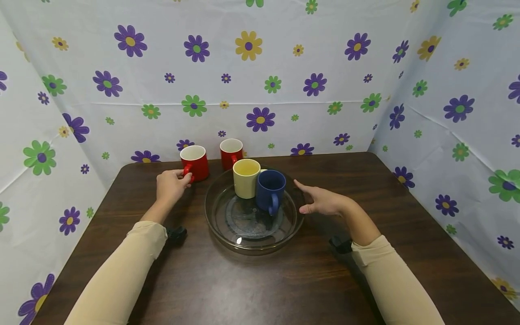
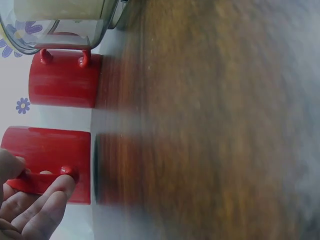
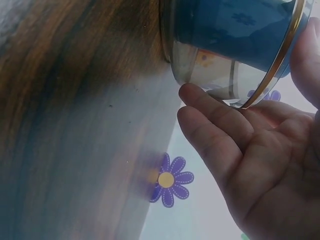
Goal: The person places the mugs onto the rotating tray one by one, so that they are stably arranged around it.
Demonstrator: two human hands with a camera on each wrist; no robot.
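My left hand [image 1: 171,186] pinches the handle of a red mug [image 1: 197,163] with a white inside, at the far left of the table. In the left wrist view, the thumb and fingers close round that handle [image 2: 35,182], and the mug's base is close over the tabletop. My right hand [image 1: 322,200] is at the right side of a round clear glass dish [image 1: 221,225]. Its fingers are extended along the dish's outer wall, fingertips [image 3: 192,95] right at the glass. Inside the dish stand a yellow mug [image 1: 245,183] and a blue mug [image 1: 268,192], side by side and upright.
A second red mug [image 1: 229,153] stands upright behind the dish, its handle toward me. Flowered white cloth [image 1: 260,67] hangs behind the brown wooden table [image 1: 203,289] and along both sides. Dark wrist straps [image 1: 341,243] sit at the sleeve cuffs.
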